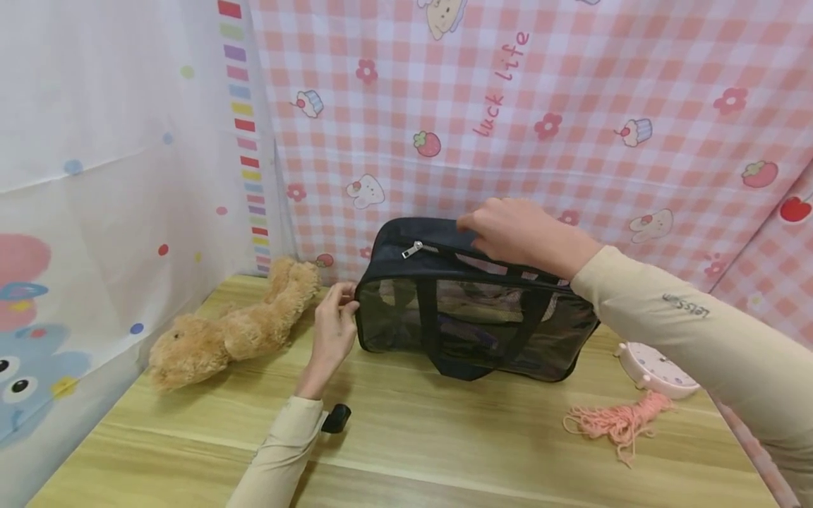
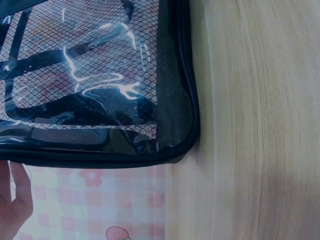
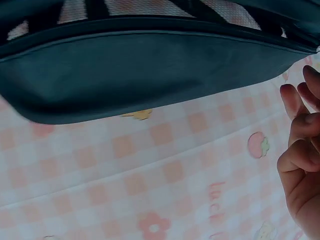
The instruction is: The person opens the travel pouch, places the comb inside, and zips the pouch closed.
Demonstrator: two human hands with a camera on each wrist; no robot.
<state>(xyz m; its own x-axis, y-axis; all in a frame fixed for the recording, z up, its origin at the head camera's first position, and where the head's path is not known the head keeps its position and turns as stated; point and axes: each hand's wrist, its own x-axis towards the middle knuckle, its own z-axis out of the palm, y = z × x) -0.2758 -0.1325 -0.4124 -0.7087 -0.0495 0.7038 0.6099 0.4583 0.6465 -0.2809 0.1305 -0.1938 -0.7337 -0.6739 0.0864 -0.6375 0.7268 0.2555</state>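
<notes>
two bare hands are at a black bag (image 1: 428, 317), which stands on the wooden table (image 1: 406, 444) just in front of a pink checked cloth (image 1: 483, 169). the head view puts the left hand (image 1: 333, 328) at the bag's left end, thumb and fingers bent, tips against its edge. up close, the left wrist view shows two digits at that border with a small gap between them; whether they pinch it, i cannot tell. the right hand (image 1: 517, 236) is over the bag's top, fingers bent. from the right wrist, cloth shows between some fingertips and the smooth dark panel (image 3: 150, 75), but the frame cuts the hand off, so i cannot tell whether anything is pinched.

only the left wrist view brings out the honeycomb weave of the mesh (image 2: 100, 55) and bright glints on the clear window. the head view alone takes in the tan plush toy (image 1: 235, 335) lying to the left, the pale pink clock (image 1: 660, 367) to the right, the pink yarn (image 1: 619, 423) just beside it, and the whole silver zipper pull (image 1: 411, 250).
</notes>
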